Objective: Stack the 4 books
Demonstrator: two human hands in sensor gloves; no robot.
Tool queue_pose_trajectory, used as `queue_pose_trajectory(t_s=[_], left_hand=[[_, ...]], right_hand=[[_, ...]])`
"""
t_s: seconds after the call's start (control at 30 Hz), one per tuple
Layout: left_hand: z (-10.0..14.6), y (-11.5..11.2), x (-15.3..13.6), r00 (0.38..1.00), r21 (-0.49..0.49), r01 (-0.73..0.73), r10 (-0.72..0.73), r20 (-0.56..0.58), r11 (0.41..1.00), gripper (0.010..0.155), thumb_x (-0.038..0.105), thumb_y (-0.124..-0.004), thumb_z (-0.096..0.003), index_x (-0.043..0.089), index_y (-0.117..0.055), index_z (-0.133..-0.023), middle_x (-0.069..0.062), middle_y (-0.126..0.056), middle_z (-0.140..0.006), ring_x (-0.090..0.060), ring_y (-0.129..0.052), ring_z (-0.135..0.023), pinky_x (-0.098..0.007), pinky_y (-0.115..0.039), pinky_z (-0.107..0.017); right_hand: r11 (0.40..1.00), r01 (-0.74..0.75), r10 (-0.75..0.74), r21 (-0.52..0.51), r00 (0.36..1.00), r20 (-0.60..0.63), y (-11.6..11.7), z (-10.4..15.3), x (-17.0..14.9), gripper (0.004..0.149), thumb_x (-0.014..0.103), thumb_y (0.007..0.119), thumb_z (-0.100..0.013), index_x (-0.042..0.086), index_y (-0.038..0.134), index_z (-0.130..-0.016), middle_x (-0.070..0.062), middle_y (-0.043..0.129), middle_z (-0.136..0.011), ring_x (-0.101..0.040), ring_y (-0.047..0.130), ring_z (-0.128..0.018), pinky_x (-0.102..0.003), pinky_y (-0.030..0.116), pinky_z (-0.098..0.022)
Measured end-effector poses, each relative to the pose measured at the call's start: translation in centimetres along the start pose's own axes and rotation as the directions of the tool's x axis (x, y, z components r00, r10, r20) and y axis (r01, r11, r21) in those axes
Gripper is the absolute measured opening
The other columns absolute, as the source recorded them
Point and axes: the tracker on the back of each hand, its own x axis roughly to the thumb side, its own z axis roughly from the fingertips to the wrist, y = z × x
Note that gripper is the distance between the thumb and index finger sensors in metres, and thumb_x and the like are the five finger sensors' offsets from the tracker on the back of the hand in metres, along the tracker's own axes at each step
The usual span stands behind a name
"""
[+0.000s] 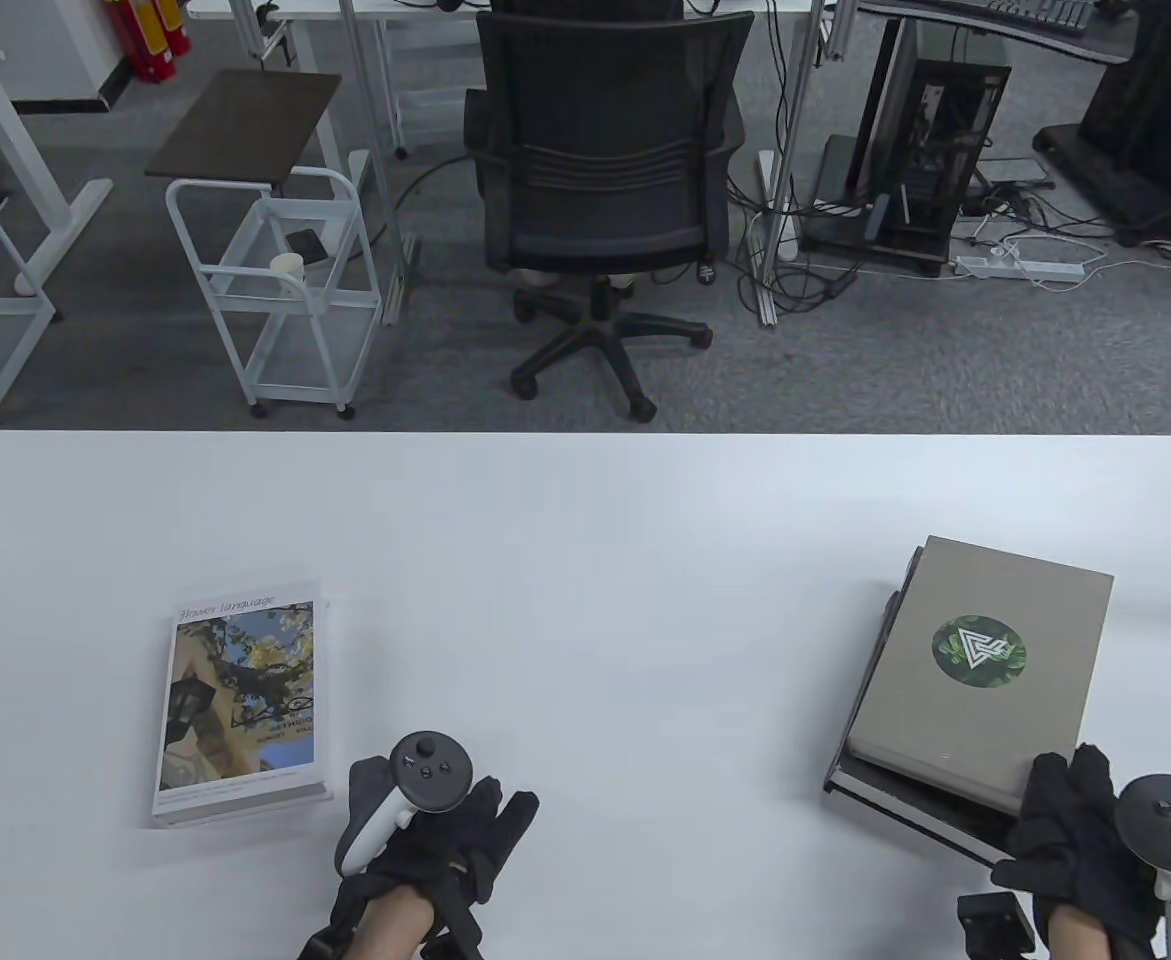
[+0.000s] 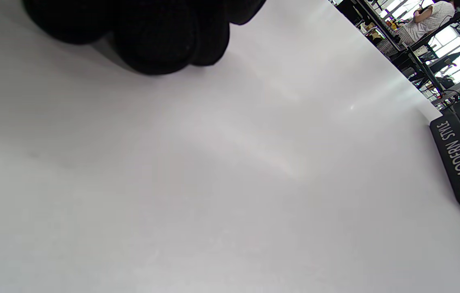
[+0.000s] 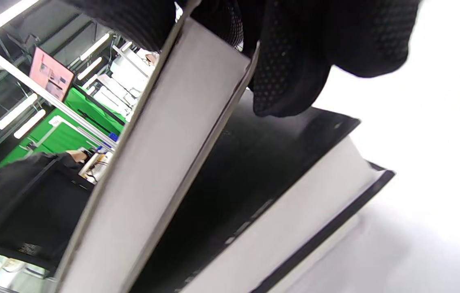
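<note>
Two hands: the right hand (image 1: 1075, 830) grips the grey book (image 1: 990, 665); the left hand's (image 1: 425, 830) grip lies released on the table (image 1: 585, 560).

A black fabric sensor glove covers the left hand (image 1: 435, 830), a grey-and-white controller-shaped tracker with dark buttons strapped to its back and bare skin at the wrist. The right hand (image 1: 1085, 850) wears the same black glove, dotted mesh on its fingers (image 3: 291, 61).
</note>
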Motion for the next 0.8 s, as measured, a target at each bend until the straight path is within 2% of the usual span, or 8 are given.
queue_pose_trajectory(t_s=[0.47, 0.57, 0.63, 0.8], left_hand=[[0.0, -0.1, 0.1, 1.000, -0.004, 0.011, -0.011, 0.004, 1.000, 0.082, 0.067, -0.048, -0.0470, 0.011, -0.049, -0.108, -0.015, -0.073, -0.088, -0.029, -0.086, -0.063, -0.054, -0.073, -0.050], [0.0, -0.1, 0.1, 1.000, -0.007, 0.010, -0.010, 0.005, 1.000, 0.082, 0.067, -0.048, -0.0471, 0.011, -0.049, -0.108, -0.015, -0.073, -0.088, -0.029, -0.086, -0.063, -0.054, -0.073, -0.050], [0.0, -0.1, 0.1, 1.000, -0.007, 0.010, -0.009, 0.006, 1.000, 0.082, 0.067, -0.048, -0.0471, 0.011, -0.049, -0.108, -0.015, -0.072, -0.088, -0.029, -0.086, -0.063, -0.054, -0.073, -0.050], [0.0, -0.1, 0.2, 1.000, -0.009, 0.010, -0.010, 0.006, 1.000, 0.082, 0.067, -0.048, -0.0470, 0.011, -0.049, -0.108, -0.015, -0.073, -0.088, -0.029, -0.086, -0.063, -0.054, -0.073, -0.050]], right_hand=[[0.998, -0.055, 0.055, -0.013, 0.998, -0.009, 0.6, -0.4, -0.4, 0.060, 0.039, 0.061, -0.067, 0.004, 0.049, -0.113, -0.029, 0.073, -0.095, -0.031, 0.093, -0.052, -0.041, 0.081, -0.041], [0.983, -0.170, 0.170, -0.068, 0.985, -0.014, 0.4, 0.0, 0.0, 0.062, 0.043, 0.062, -0.066, 0.003, 0.050, -0.113, -0.029, 0.070, -0.097, -0.031, 0.093, -0.052, -0.037, 0.081, -0.038], [0.959, -0.243, 0.244, -0.148, 0.970, -0.012, 0.2, 0.7, 0.6, 0.065, 0.046, 0.063, -0.066, 0.003, 0.051, -0.113, -0.029, 0.070, -0.097, -0.031, 0.092, -0.052, -0.034, 0.080, -0.035], [0.899, -0.313, 0.357, -0.306, 0.929, 0.100, 0.2, 3.1, 3.6, 0.067, 0.048, 0.064, -0.065, 0.004, 0.051, -0.113, -0.029, 0.065, -0.101, -0.035, 0.089, -0.060, -0.036, 0.079, -0.039]])
